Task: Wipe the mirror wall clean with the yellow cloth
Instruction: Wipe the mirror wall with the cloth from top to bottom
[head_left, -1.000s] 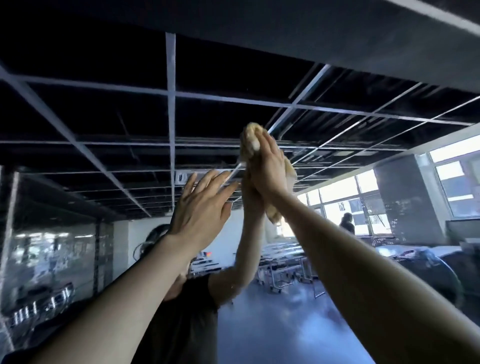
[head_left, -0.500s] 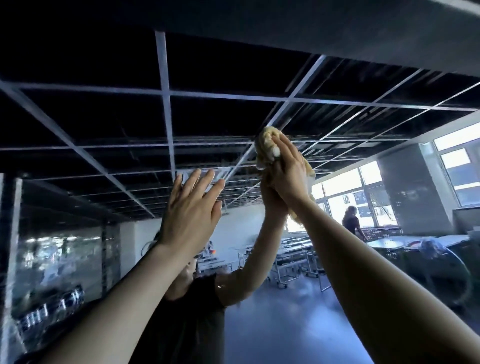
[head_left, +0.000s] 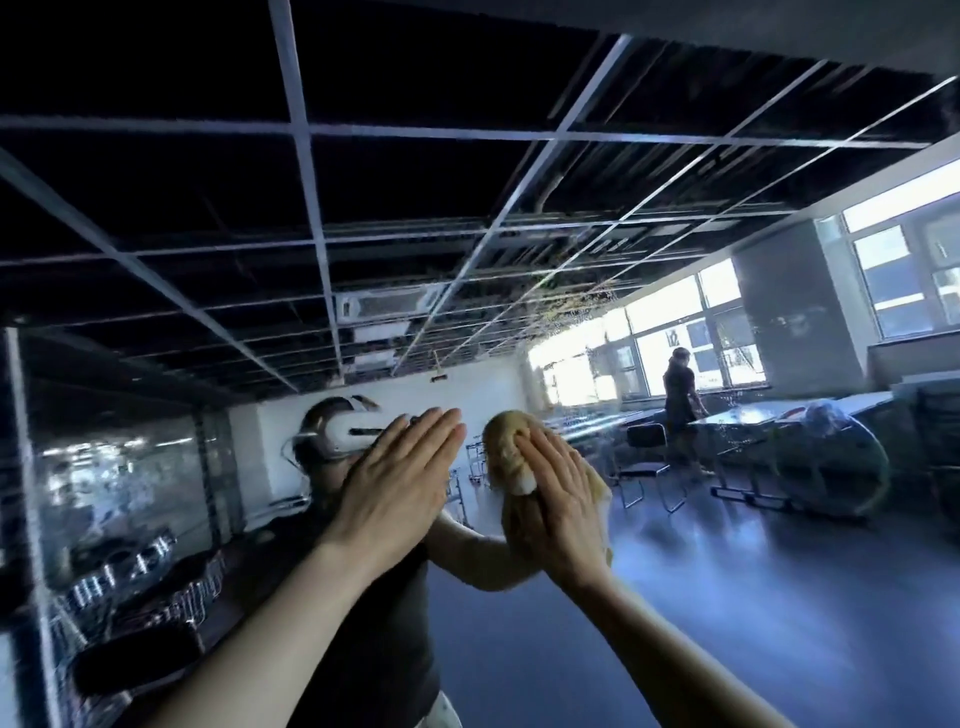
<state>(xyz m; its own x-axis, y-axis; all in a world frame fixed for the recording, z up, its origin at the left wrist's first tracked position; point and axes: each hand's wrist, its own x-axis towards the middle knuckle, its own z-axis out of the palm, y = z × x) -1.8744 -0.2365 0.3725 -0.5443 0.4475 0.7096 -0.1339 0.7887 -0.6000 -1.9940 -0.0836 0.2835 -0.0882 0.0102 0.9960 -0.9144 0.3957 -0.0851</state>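
The mirror wall fills the view and reflects a dim room. My right hand presses a bunched yellow cloth flat against the glass near the middle. My left hand lies flat beside it, fingers together and extended, palm toward the mirror, holding nothing. Wet streaks and droplets show on the glass above and to the right of the cloth. My own reflection, in a dark shirt with a white headset, stands behind both hands.
Reflected in the mirror are a dark grid ceiling, bright windows, tables and chairs, another person standing by the tables, and a glass partition at the left.
Both hands have come down the mirror from high up to about head height. The cloth stays pressed under my right hand. The view has tilted downward with them.
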